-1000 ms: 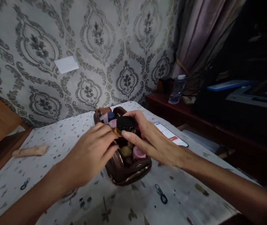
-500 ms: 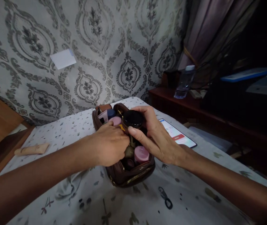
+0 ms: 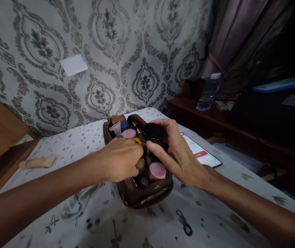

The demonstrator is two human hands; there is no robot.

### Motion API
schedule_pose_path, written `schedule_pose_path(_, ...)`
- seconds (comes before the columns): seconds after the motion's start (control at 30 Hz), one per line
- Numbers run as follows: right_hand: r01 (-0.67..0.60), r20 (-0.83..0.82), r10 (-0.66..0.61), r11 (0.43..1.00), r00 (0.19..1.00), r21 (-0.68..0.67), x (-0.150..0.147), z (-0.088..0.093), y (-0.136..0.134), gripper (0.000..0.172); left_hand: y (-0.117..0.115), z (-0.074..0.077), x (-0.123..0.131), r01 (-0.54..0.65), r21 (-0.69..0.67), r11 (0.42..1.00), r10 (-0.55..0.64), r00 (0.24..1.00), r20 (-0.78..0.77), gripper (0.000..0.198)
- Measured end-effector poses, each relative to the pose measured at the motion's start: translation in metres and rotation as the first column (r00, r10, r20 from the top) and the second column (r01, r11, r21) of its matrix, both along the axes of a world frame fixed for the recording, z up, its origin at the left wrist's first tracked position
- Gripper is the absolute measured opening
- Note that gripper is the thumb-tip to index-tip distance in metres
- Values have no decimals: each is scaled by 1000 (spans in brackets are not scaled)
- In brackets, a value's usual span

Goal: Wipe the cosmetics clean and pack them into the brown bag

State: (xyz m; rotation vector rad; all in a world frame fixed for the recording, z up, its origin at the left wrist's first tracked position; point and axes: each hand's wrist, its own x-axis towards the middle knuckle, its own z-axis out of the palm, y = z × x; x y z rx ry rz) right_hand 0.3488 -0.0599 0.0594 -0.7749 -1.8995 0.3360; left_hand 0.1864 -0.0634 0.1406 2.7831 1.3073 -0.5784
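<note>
A brown zippered cosmetics bag (image 3: pixel 147 199) lies open on the bed, packed with small containers. My right hand (image 3: pixel 179 156) grips a round jar with a glossy black lid (image 3: pixel 153 132) above the bag's right side. Over the left side, my left hand (image 3: pixel 124 159) is closed with its fingers curled down into the bag; what they hold, if anything, is hidden. Inside, a pink-lidded jar (image 3: pixel 157 171) sits near the front. A second pink lid (image 3: pixel 129 133), a pale tube with a dark blue cap (image 3: pixel 124 125) and a yellow item (image 3: pixel 137 140) show farther back.
A phone with a lit screen (image 3: pixel 201 151) lies right of the bag. A beige tube (image 3: pixel 38 162) rests at the left beside the wooden bed edge (image 3: pixel 20 153). On a dark red table (image 3: pixel 179 105) stands a clear water bottle (image 3: pixel 208 93). The patterned wall (image 3: pixel 100 96) rises behind.
The view has shifted slightly, so most things appear a little farther right. My left hand has moved slightly left relative to the bag. My right hand still holds the jar.
</note>
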Motion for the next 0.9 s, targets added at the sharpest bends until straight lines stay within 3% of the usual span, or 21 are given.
schedule_pose_path(0.4, 15, 4, -15, 1000, 1000, 0, 1, -3, 2, 35, -2, -8, -1, -36, 54, 998, 34, 999, 37, 14)
schedule_pose_path(0.63, 25, 30, -24, 1000, 999, -13, 2, -3, 1, 35, -4, -7, -1, -121, 80, 989, 115, 991, 75, 11)
schedule_pose_path(0.9, 6, 31, -5, 1000, 999, -20, 3, -2, -1, 34, -3, -13, -4, -93, 134, 987, 84, 994, 70, 16)
